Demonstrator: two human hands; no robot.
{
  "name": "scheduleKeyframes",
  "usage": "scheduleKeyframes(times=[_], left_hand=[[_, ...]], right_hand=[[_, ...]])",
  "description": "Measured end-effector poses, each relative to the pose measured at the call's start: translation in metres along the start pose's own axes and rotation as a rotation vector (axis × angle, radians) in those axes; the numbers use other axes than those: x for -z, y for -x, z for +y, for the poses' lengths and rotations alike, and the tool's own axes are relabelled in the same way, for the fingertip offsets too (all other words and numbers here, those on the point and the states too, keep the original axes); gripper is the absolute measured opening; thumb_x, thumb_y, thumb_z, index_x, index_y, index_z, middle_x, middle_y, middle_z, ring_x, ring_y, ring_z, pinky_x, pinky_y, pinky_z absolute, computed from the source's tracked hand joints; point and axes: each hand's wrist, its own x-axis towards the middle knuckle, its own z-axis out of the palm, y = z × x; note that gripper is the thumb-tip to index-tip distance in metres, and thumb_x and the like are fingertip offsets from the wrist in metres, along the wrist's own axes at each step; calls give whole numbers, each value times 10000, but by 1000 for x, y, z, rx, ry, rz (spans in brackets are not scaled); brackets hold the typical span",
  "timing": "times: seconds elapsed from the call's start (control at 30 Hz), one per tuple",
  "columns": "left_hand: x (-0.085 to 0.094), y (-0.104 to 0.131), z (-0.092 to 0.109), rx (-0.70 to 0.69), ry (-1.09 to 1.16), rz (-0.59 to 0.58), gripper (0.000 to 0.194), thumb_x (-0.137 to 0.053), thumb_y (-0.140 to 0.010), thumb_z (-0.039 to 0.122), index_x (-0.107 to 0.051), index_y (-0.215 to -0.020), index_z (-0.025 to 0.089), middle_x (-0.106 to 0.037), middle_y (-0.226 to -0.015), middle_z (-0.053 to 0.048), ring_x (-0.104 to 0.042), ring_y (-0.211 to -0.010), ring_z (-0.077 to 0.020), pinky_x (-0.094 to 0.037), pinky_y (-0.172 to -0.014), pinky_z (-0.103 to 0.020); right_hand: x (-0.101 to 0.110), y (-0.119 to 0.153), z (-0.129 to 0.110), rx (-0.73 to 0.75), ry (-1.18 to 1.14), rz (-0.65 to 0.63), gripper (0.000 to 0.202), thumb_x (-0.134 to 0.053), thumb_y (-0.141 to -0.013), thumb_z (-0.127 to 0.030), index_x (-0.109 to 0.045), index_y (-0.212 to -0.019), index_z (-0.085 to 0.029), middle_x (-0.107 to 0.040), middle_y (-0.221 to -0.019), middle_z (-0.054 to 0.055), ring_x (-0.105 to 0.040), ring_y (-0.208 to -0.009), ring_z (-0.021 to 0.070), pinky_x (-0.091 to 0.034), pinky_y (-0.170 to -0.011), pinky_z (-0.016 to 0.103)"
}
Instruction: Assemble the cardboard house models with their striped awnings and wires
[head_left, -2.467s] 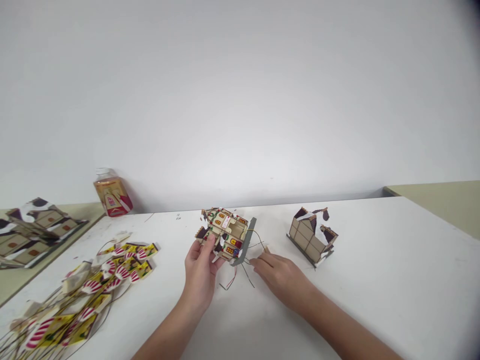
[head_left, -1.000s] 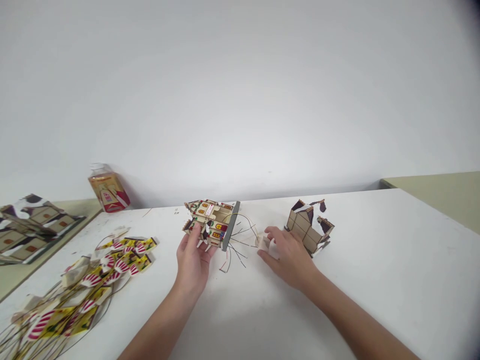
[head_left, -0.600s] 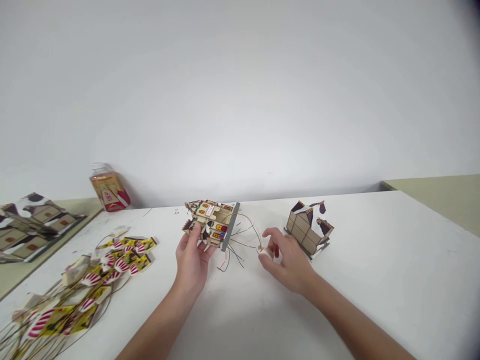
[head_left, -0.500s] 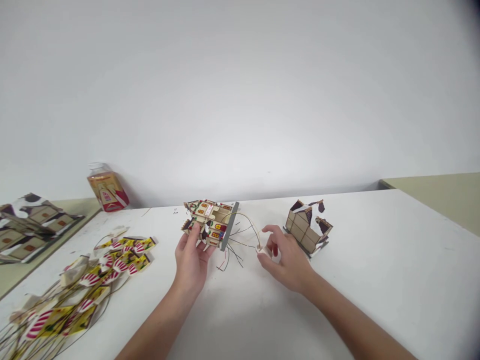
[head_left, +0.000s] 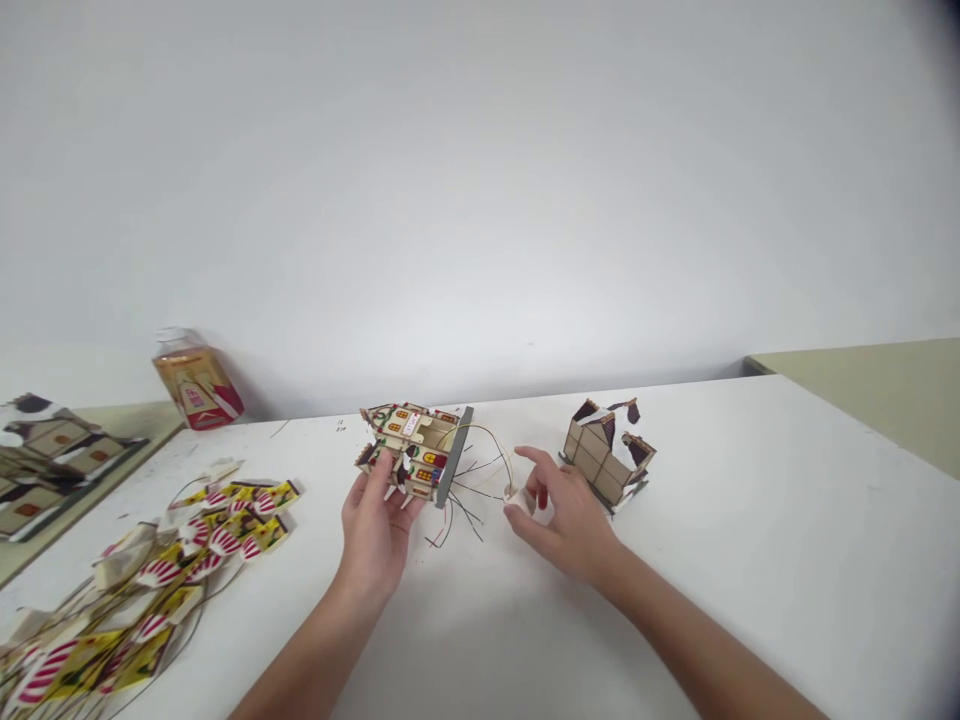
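Observation:
My left hand (head_left: 377,528) grips a small model house (head_left: 405,440) by its lower side, thumb on the painted front. The house is tipped over, so its grey base (head_left: 454,457) faces right. Thin yellowish wires (head_left: 491,432) arch from the house to a small white piece (head_left: 519,500), which my right hand (head_left: 566,515) holds between thumb and fingers; its exact kind I cannot make out. Several dark loose wire ends (head_left: 466,512) lie on the table beneath the house. Just beyond my right hand sits a second model house (head_left: 609,455) with a snowy roof.
On the left of the white table (head_left: 712,600) lies a pile of striped, yellow pieces with wires (head_left: 187,560). A bottle with reddish liquid (head_left: 196,382) stands at the back left, by the wall. More model houses (head_left: 56,455) rest at the far left edge.
The view has shifted slightly, so things on the table sit a little further left. Both hands keep their holds, on the house and on the white piece.

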Motion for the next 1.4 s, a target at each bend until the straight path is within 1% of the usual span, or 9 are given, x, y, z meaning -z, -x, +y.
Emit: scheduleKeyframes(times=[0.37, 0.6, 0.73, 0.83, 0.9, 1.0, 1.13, 1.23, 1.4], left_hand=[[-1, 2, 2, -18, 9, -7, 332, -719, -719, 354, -650, -990, 176, -635, -1041, -75, -644, -794, -160, -588, -687, -294], [0, 1, 0, -22, -7, -17, 350, -734, -701, 367, -647, -985, 181, -623, -1067, -77, -633, -815, -163, -585, -665, -278], [-1, 2, 1, -44, -28, -43, 331, -736, -699, 360, -647, -966, 186, -619, -1059, -67, -623, -825, -167, -587, -659, -293], [-2, 4, 0, -80, -51, -79, 321, -748, -686, 345, -638, -944, 191, -608, -1057, -55, -604, -855, -164, -585, -670, -300], [-3, 6, -1, -105, -66, -108, 318, -757, -675, 335, -629, -928, 191, -599, -1012, -41, -587, -875, -163, -583, -680, -305], [-2, 8, -4, -130, -93, -142, 318, -766, -663, 330, -621, -910, 189, -554, -864, -10, -568, -882, -167, -581, -690, -322], [-1, 9, -7, -133, -109, -157, 320, -771, -657, 331, -620, -903, 193, -472, -751, 16, -556, -893, -178, -578, -693, -337], [-2, 9, -7, -141, -105, -153, 312, -763, -667, 341, -612, -893, 189, -510, -802, 4, -554, -909, -177, -576, -695, -331], [-3, 10, -5, -156, -108, -117, 341, -748, -684, 353, -601, -947, 194, -588, -1039, -43, -563, -934, -172, -572, -715, -335]], right_hand=[[-2, 1, 3, 53, 32, 2, 432, -528, -803, -320, -447, -1224, -267, -568, -721, -41, -529, -652, 135, -360, -857, 384], [-2, -1, 3, 78, 34, 12, 362, -536, -802, -284, -512, -1163, -275, -591, -727, -39, -556, -693, 140, -353, -851, 374], [0, -2, 2, 8, -15, 25, 347, -533, -803, -304, -490, -1143, -249, -594, -766, -22, -532, -692, 146, -390, -764, 336], [0, -2, 2, -87, -177, 52, 286, -521, -826, -360, -468, -1069, -220, -592, -841, 3, -523, -722, 144, -397, -643, 271], [1, -2, 4, -101, -299, 69, 232, -512, -843, -386, -483, -1001, -218, -581, -878, 14, -523, -768, 143, -384, -586, 235], [1, -2, 7, -44, -435, 86, 215, -515, -855, -392, -526, -986, -221, -571, -921, 26, -507, -828, 147, -384, -583, 222], [4, -1, 10, 122, -576, 102, 196, -519, -866, -360, -569, -991, -218, -567, -917, 34, -500, -850, 152, -405, -733, 273], [5, 1, 9, 247, -644, 100, 163, -524, -862, -324, -582, -962, -208, -550, -841, 28, -494, -796, 149, -389, -741, 295], [5, 2, 8, 358, -684, 115, 138, -545, -831, -284, -589, -929, -196, -537, -790, 32, -486, -731, 148, -373, -675, 299]])
